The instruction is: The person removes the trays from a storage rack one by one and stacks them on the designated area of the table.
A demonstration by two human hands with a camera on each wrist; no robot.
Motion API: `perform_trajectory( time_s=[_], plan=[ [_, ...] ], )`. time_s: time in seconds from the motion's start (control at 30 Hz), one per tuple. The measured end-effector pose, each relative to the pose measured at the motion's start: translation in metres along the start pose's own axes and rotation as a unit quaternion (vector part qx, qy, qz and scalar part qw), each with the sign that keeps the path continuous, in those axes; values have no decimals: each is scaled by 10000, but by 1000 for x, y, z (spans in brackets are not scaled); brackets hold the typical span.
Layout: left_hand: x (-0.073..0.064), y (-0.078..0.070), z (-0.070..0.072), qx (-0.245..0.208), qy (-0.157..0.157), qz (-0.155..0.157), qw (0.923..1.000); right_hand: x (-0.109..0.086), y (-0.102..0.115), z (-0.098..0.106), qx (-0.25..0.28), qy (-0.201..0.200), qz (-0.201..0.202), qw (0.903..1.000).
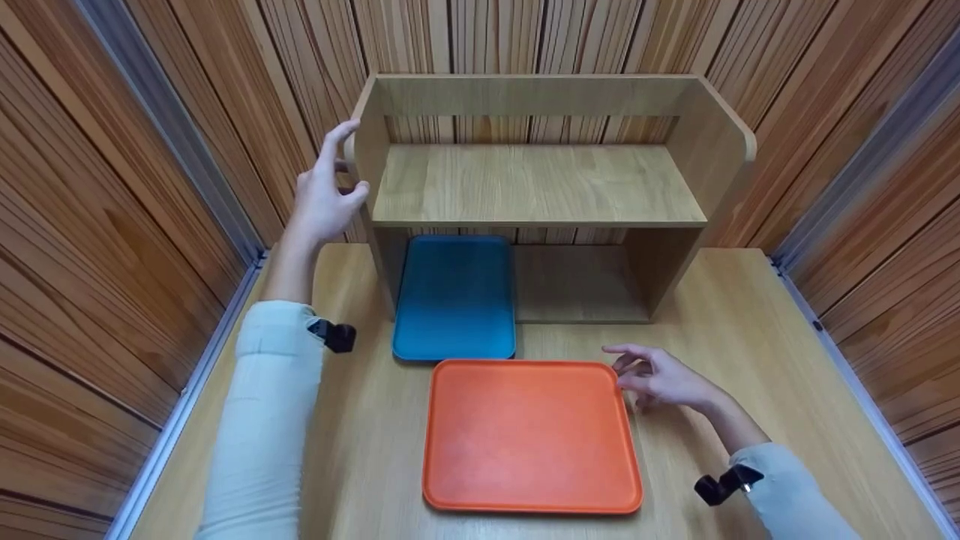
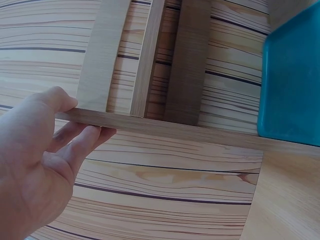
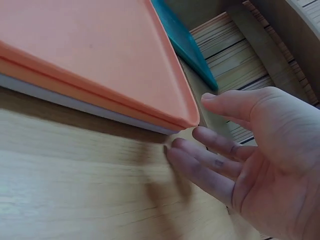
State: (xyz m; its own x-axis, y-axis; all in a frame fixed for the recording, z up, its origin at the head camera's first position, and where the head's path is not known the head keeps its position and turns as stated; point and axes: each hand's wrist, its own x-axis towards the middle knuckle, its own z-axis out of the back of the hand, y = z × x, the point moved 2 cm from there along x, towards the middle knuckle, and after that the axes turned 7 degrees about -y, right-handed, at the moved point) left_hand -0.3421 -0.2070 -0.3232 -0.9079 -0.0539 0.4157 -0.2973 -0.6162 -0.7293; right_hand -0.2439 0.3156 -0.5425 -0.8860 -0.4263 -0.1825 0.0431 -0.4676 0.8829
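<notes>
My left hand (image 1: 324, 201) grips the left side panel of a small wooden two-tier shelf (image 1: 540, 184). In the left wrist view, the thumb lies on one face of that panel (image 2: 175, 129) and the fingers on the other. A blue tray (image 1: 454, 300) stands lengthwise in the lower left of the shelf, its front end sticking out. Before it on the table lies an orange tray (image 1: 532, 435). Beside that tray's far right corner is my right hand (image 1: 660, 379), fingers loosely bent and holding nothing. A pale layer (image 3: 75, 97) shows beneath the orange tray in the right wrist view.
The wooden table (image 1: 750, 345) is bounded by wood-patterned walls (image 1: 112, 187) at the back and both sides. Metal rails (image 1: 202, 375) run along the table's side edges. A black wrist camera (image 1: 334, 335) sits on each sleeve.
</notes>
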Motion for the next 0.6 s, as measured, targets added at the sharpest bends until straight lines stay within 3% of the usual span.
perform_trajectory(
  time_s=[0.17, 0.6],
  plan=[
    [0, 0, 0, -10, 37, 45, 10000, 5, 6, 1, -95, -257, 186, 9995],
    [0, -2, 1, 121, -93, -3, 9999, 26, 11, -15, 264, -1231, 447, 9910]
  ],
)
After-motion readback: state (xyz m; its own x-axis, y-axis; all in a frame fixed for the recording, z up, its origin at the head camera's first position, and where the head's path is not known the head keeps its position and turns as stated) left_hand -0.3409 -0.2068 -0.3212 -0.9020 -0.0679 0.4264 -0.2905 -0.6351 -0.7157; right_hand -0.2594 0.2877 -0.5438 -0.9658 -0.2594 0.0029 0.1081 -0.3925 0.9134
